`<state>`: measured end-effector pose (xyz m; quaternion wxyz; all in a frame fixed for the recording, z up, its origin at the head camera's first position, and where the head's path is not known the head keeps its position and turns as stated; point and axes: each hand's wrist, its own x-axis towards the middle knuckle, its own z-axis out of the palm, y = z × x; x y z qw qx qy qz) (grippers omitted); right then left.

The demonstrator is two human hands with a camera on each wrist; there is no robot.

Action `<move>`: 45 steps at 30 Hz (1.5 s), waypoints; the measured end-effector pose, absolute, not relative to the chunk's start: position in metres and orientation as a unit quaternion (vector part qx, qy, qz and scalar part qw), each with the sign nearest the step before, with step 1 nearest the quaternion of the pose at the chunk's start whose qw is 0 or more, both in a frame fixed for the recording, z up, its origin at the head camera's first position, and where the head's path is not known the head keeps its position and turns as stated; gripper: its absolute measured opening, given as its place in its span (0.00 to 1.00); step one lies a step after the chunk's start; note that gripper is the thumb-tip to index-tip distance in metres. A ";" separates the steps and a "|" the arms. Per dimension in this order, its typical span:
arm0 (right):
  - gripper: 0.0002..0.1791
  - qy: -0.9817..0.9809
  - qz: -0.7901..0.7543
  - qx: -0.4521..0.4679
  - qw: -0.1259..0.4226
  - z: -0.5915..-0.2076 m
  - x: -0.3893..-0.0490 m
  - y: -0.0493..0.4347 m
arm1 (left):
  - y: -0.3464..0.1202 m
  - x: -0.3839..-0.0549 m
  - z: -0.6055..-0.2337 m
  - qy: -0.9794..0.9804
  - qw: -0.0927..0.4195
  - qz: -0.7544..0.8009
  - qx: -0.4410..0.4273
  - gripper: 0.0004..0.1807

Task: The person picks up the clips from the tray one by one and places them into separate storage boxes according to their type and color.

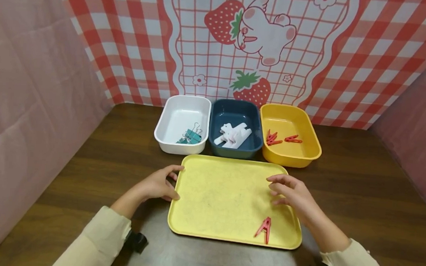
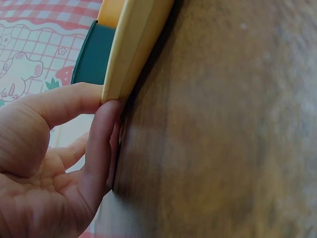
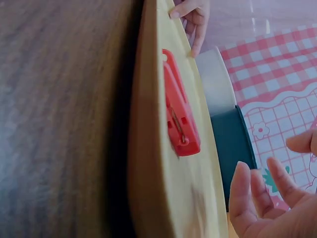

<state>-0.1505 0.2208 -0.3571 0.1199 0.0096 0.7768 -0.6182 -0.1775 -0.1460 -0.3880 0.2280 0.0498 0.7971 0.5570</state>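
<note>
A yellow tray (image 1: 227, 196) lies on the table, and my left hand (image 1: 162, 184) grips its left edge. In the left wrist view the left hand's thumb and a finger (image 2: 101, 144) meet at the tray's rim (image 2: 131, 54). Over the tray's right side hovers my right hand (image 1: 291, 193), its fingers loosely bent and holding nothing. A red clothespin (image 1: 264, 230) rests on the tray near the front right, below that hand; the right wrist view also shows this clothespin (image 3: 179, 106), apart from the right hand's fingers (image 3: 241, 193).
Behind the tray stand three bins side by side: a white bin (image 1: 163, 131) with teal binder clips (image 1: 191, 136), a dark blue bin (image 1: 220, 108) with white clips (image 1: 235, 135), and a yellow bin (image 1: 311, 133) with red clothespins (image 1: 293, 138). A checkered cloth (image 1: 137, 41) hangs behind.
</note>
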 end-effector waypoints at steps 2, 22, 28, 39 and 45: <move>0.21 0.782 -0.608 0.000 0.135 -0.358 -0.150 0.221 | -0.146 -0.177 -0.388 0.797 0.228 0.557 0.052 0.46; 0.16 0.771 -0.510 -0.292 0.245 -0.382 -0.146 0.245 | -0.144 -0.179 -0.388 0.801 0.228 0.551 0.054 0.45; 0.15 0.731 -0.501 -0.382 0.261 -0.387 -0.146 0.245 | -0.144 -0.177 -0.389 0.801 0.226 0.552 0.057 0.45; 0.13 0.743 -0.474 -0.424 0.205 -0.387 -0.145 0.235 | -0.145 -0.176 -0.388 0.797 0.226 0.558 0.055 0.45; 0.09 0.768 -0.464 -0.393 0.202 -0.387 -0.146 0.234 | -0.146 -0.176 -0.387 0.798 0.227 0.556 0.051 0.45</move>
